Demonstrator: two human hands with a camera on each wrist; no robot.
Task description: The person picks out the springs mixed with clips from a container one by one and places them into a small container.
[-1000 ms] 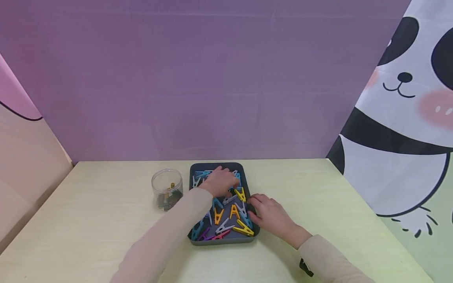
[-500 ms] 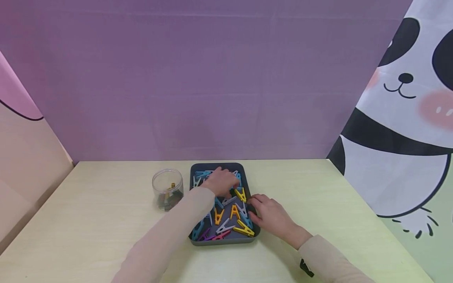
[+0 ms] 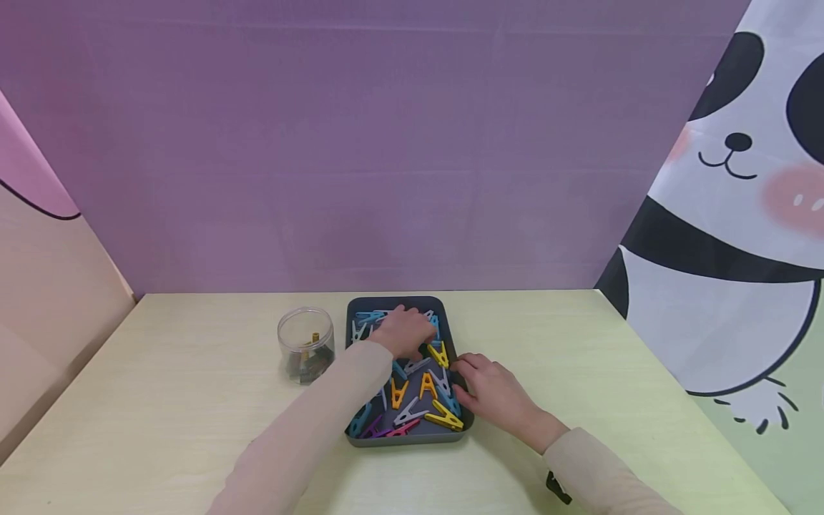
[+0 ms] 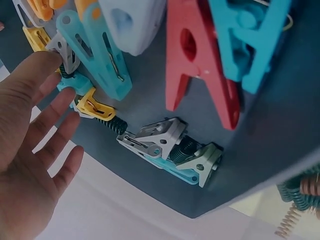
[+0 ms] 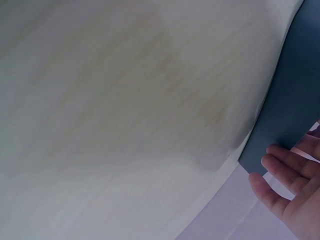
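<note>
A dark grey tray (image 3: 404, 442) stands on the table with several coloured clothespins in it. My left hand (image 3: 404, 332) reaches into its far half, back of the hand up. In the left wrist view its thumb and index finger come together beside a grey clothespin (image 4: 65, 51) and a dark spring (image 4: 62, 70); I cannot tell whether they pinch it. The other fingers reach loosely over the clothespins. A red clothespin (image 4: 200, 60) lies further along. My right hand (image 3: 492, 393) rests at the tray's right side, its fingers (image 5: 287, 167) along the outer wall.
Left of the tray stands a clear round jar (image 3: 305, 310); several dark and copper-coloured springs (image 4: 295, 200) are inside. A purple cloth (image 3: 367, 143) hangs behind the pale wooden table (image 3: 193, 400). A panda print (image 3: 721, 229) covers the right side.
Nearly nothing: both hands keep their places at the tray, and the whole view shifts very slightly to the right.
</note>
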